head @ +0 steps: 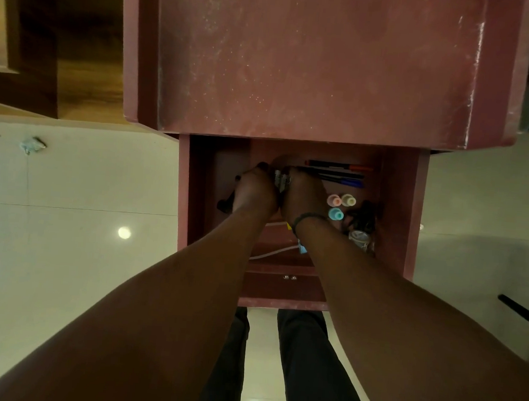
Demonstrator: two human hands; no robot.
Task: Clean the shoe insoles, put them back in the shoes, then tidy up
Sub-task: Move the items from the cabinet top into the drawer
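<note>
Reddish-brown wood forms the open drawer (398, 211) under the table (315, 62); both hands meet inside it, the left hand (256, 193) and right hand (303, 198) curled together round a small pale object (282, 181) I cannot identify; pens (338, 173) and pastel bottles (340, 204) lie just beside them; insoles and shoes are out of sight.

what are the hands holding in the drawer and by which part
Both the left hand and right hand close around a small pale object between them; what it is and the gripped part cannot be told.

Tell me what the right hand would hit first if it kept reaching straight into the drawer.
Probably the pens lying just beyond the right hand, then the drawer back; depth is hard to judge from above.
</note>
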